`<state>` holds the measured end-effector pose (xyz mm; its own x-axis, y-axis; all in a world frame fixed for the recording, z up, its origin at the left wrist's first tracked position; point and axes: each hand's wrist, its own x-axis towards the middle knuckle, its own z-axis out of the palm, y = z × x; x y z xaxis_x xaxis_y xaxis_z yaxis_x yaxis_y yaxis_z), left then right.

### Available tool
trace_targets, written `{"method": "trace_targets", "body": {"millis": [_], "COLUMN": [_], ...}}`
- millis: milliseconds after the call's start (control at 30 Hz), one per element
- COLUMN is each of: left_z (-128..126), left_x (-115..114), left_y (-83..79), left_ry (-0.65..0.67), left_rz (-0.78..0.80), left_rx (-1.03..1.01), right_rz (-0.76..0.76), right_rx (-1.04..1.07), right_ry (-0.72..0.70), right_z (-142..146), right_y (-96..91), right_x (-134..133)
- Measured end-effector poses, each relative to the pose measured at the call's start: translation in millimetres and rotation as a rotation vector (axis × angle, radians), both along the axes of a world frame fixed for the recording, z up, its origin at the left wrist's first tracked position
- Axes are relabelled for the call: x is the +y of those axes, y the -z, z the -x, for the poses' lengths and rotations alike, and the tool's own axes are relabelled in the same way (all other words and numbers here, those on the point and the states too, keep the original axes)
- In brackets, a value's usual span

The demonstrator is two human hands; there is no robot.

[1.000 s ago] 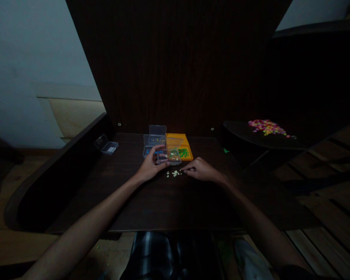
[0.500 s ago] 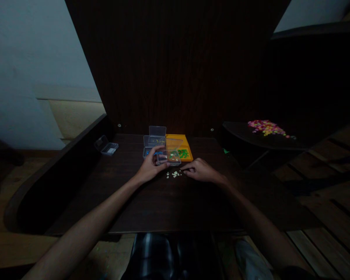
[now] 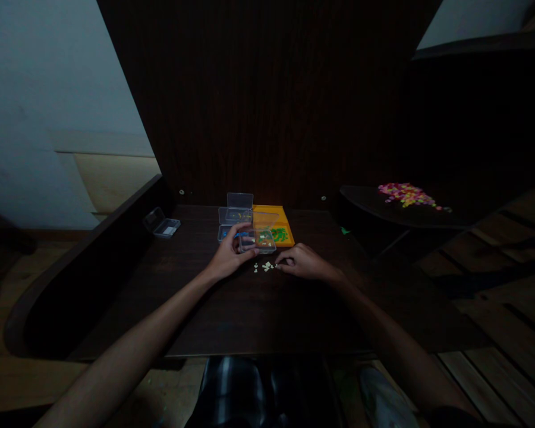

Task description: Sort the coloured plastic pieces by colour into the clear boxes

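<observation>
My left hand [image 3: 230, 254] is closed on the left side of a clear plastic box [image 3: 267, 248], its lid raised. A few pale pieces lie inside the box. Several small cream-coloured pieces [image 3: 267, 267] are scattered on the dark wooden surface just below it. At their right edge is my right hand [image 3: 302, 261], thumb and forefinger pinched at a small pale piece; the tips are too small to show clearly how it is held. Behind the box, an orange tray [image 3: 270, 211] carries green pieces [image 3: 280, 234].
Open clear boxes [image 3: 239, 201] with yellow and blue bits stand left of the tray. Another open clear box [image 3: 166, 228] sits at the far left. On a side ledge to the right lies a pile of pink and yellow pieces [image 3: 408, 194]. A dark raised side [image 3: 84, 267] borders the left.
My right forefinger, stretched out before, has bent in and pinched with the thumb beside the cream pieces. My left hand and the clear box stay almost in place.
</observation>
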<state>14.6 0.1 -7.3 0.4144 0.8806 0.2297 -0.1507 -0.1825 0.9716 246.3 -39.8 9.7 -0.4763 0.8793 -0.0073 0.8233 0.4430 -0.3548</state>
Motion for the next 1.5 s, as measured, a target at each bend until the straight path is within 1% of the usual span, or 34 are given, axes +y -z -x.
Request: {"method": "trace_targets", "body": {"millis": [267,533,867,967,1100,1167,1267,1367,1500], "left_z": [-0.5,-0.1,-0.3,-1.1,-2.2,-3.0,-5.6,-10.2,-17.6], "left_x": [-0.5,0.4,-0.3,-1.9,-5.1,-6.3,-8.0,-11.5,-19.9], "left_y": [-1.3,1.1,-0.4,-3.1,-6.3,-5.6,-1.4,3.7,7.2], "left_ry": [-0.003,0.003,-0.006,-0.015,-0.015,-0.001,0.041,0.095,0.187], "left_rz": [-0.001,-0.016,-0.014,-0.017,-0.010,-0.007,0.000,0.021,0.038], "left_rx": [-0.012,-0.005,0.007,0.005,0.029,0.029,0.017,-0.004,-0.018], "right_rz": [-0.005,-0.002,0.005,0.007,0.021,0.011,-0.068,-0.144,-0.203], "right_rx": [-0.003,0.027,0.026,0.093,0.316,0.414,0.482,0.462,0.379], "right_ry": [-0.017,-0.071,-0.084,-0.080,-0.036,0.006,0.067,0.100,0.109], "right_z": [2.2,-0.7,1.7,-1.0,-6.0,-6.3,-3.0,2.1,6.4], "right_y": [-3.4,0.7,-0.4,-1.0,-5.6,-8.1,-8.5,-4.8,1.1], "right_x": [-2.6,-0.4,-0.9,-0.5,-2.0,-2.9,-3.3,-2.6,-1.8]}}
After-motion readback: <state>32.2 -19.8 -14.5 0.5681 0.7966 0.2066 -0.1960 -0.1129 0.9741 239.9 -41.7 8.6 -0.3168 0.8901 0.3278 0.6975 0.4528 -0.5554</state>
